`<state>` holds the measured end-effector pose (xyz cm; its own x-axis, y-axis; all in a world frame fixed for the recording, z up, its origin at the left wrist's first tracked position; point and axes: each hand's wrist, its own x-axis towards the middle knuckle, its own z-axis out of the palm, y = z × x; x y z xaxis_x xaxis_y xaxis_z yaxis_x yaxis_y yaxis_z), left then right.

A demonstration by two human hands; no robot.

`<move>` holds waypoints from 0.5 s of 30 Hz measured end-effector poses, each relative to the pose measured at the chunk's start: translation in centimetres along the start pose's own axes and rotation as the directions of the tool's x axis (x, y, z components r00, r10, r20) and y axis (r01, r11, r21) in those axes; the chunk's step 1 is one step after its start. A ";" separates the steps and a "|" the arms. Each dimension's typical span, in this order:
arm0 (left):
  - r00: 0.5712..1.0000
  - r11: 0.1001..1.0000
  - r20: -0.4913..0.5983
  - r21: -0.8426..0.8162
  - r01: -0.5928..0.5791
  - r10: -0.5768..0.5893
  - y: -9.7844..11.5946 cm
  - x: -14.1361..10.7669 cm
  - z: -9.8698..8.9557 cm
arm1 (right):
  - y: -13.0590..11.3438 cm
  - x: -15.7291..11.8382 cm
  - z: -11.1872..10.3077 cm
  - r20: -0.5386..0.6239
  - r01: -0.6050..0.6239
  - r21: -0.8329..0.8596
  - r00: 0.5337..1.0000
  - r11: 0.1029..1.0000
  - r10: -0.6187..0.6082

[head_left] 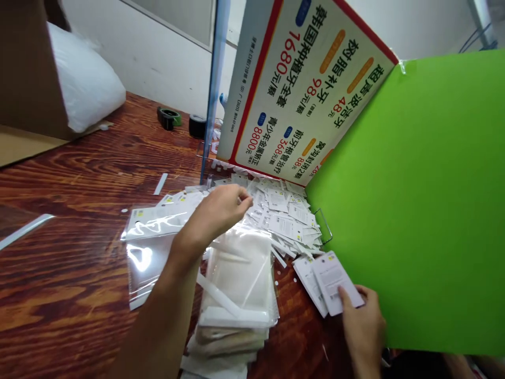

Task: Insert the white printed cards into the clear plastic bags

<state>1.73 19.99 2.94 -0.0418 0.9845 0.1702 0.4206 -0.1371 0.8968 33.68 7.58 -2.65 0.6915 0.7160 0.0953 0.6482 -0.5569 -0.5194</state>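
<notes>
My left hand [224, 205] reaches across the plastic bags with its fingers curled closed, beside a heap of white printed cards [286, 226]. Whatever is in its fingertips, if anything, is hidden. Low on the right, my right hand [365, 318] grips a white printed card [333, 276] between thumb and fingers. Partly under that card lies another white card [310, 281]. A stack of clear plastic bags [240, 273] lies below my left hand, with a white strip across it. To its left, a clear bag [148, 263] rests flat, with cards over its upper part.
A green board [414, 210] and a printed price board [284, 89] stand upright around the heap. Tape rolls [197, 126] sit at the back. At the far left are a cardboard box [29, 73] and a white plastic bundle [89, 79]. Loose white strips [26, 231] lie on the wooden table [79, 273].
</notes>
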 end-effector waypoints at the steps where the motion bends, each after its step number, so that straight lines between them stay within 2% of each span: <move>1: 0.995 0.997 -0.051 0.003 -0.083 0.083 0.7 0.0 -0.1 | -1.2 0.0 -1.0 -0.055 -0.016 0.102 0.998 0.995 0.021; 3: 0.958 0.973 -0.183 -0.022 -0.228 0.221 2.0 -0.3 -0.3 | -4.2 -0.1 -3.0 -0.154 0.048 0.378 0.988 0.925 0.012; 4: 0.935 0.960 -0.264 -0.082 -0.266 0.237 2.5 -0.5 -0.3 | -5.9 -0.2 -3.9 -0.158 0.089 0.511 0.987 0.855 -0.009; 7: 0.883 0.864 -0.437 -0.363 -0.348 0.172 3.5 -1.0 -0.3 | -11.3 -0.5 -5.9 -0.185 0.223 0.766 0.975 0.603 -0.126; 9: 0.869 0.750 -0.487 -0.541 -0.380 0.089 3.6 -1.0 -0.2 | -14.0 -0.5 -6.2 -0.126 0.242 0.830 0.959 0.503 -0.254; 11: 0.849 0.648 -0.528 -0.648 -0.400 -0.003 3.4 -0.8 -0.4 | -15.8 -0.4 -5.5 0.032 0.167 0.856 0.927 0.489 -0.373; 12: 0.835 0.612 -0.547 -0.678 -0.406 -0.052 3.2 -0.6 -0.5 | -16.5 -0.2 -4.8 0.142 0.106 0.853 0.895 0.511 -0.423; 15: 0.800 0.525 -0.572 -0.745 -0.412 -0.184 2.6 -0.1 -1.2 | -17.8 0.3 -2.4 0.424 0.000 0.787 0.725 0.617 -0.542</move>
<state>1.76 19.40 5.71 -0.6287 0.7501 0.2048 -0.4367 -0.5586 0.7052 23.10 16.65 8.70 0.0150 0.9998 -0.0098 0.1488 -0.0119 -0.9888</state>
